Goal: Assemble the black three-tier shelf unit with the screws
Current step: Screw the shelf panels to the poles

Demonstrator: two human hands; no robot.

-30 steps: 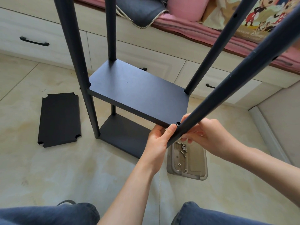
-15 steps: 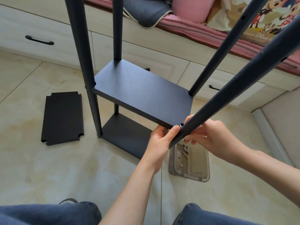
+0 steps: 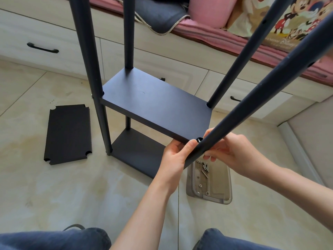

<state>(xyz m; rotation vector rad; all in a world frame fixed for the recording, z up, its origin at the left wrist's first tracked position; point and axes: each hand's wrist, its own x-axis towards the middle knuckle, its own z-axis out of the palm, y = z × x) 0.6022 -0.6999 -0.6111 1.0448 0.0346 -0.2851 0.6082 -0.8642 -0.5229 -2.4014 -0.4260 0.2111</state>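
The black shelf unit stands on the floor with its middle shelf (image 3: pixel 155 107) and bottom shelf (image 3: pixel 137 150) between several dark poles. The near right pole (image 3: pixel 252 103) slants toward me. My left hand (image 3: pixel 175 154) grips the near right corner of the middle shelf, thumb against the pole. My right hand (image 3: pixel 232 154) curls round the same pole from the right, its fingertips hidden behind it. A third black shelf board (image 3: pixel 67 134) lies flat on the floor at the left. Several screws (image 3: pixel 204 166) lie in a clear tray (image 3: pixel 210 195) below my hands.
White drawers (image 3: pixel 43 42) with black handles run along the back under a pink-cushioned bench (image 3: pixel 216 35) with pillows. My knees in blue trousers (image 3: pixel 59 239) fill the bottom edge. Beige floor tiles (image 3: pixel 54 195) lie around the unit.
The view has shifted slightly, so the shelf unit sits a little further right in frame. Both hands stay at the near right corner and pole with barely any movement.
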